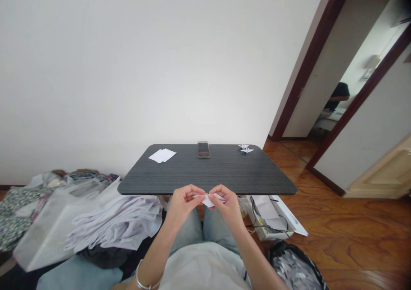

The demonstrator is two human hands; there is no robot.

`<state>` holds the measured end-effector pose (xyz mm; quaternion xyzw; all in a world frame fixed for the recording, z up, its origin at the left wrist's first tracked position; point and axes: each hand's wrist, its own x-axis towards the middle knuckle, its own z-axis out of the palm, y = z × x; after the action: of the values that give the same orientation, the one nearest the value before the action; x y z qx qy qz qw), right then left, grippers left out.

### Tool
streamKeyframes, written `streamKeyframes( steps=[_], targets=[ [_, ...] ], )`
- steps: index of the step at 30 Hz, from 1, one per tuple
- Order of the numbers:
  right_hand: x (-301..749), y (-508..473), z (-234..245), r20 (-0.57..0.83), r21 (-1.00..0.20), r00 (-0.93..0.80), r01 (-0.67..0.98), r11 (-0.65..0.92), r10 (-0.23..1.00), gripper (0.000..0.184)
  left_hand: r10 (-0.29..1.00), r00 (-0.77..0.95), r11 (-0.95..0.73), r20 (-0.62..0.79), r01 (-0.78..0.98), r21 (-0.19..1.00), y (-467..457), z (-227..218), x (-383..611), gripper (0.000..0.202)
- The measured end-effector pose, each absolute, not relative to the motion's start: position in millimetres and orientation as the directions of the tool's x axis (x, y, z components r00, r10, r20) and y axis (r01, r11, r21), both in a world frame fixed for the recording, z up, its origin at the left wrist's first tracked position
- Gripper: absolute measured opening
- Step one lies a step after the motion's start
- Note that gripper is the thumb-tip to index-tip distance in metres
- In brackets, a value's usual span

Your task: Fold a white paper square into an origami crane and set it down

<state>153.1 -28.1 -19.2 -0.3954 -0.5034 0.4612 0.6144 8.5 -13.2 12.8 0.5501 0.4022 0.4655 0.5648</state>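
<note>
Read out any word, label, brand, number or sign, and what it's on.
No readable text.
Dark rectangular phone-like object with tan edging: any markings too small to read.
White open-topped box: likewise too small.
White rectangular paper sheets: no writing visible.
Small folded white paper: none visible.

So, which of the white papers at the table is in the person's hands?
The small folded piece, pinched by the left hand and right hand; the flat sheets and paper birds lie on the table.
</note>
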Motion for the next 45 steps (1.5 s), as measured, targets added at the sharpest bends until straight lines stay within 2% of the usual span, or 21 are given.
streamKeyframes(
  steps=[10,30,35,41,45],
  targets=[
    [160,-26,-22,0.296,-0.945,0.121,-0.110,0.309,0.948,0.017,0.961,0.275,-0.036,0.037,-0.012,0.999,-8,15,-5,0.022],
    [159,-27,-22,0.309,-0.941,0.143,-0.096,0.324,0.940,0.017,0.946,0.322,0.089,-0.019,-0.202,0.975,-14,20,0,0.022],
    [159,-28,-23,0.320,-0.942,0.165,-0.047,0.332,0.933,0.016,0.942,0.335,0.119,-0.038,-0.226,0.967,-12,16,0,0.022],
    [158,-25,-28,0.342,-0.938,0.173,-0.001,0.348,0.923,0.013,0.971,0.239,0.064,-0.012,-0.213,0.975,-10,17,2,0.031],
    [157,-26,-28,0.357,-0.934,0.168,0.041,0.355,0.919,0.012,0.959,0.281,0.012,0.025,-0.131,0.991,-11,14,6,0.028]
  ],
)
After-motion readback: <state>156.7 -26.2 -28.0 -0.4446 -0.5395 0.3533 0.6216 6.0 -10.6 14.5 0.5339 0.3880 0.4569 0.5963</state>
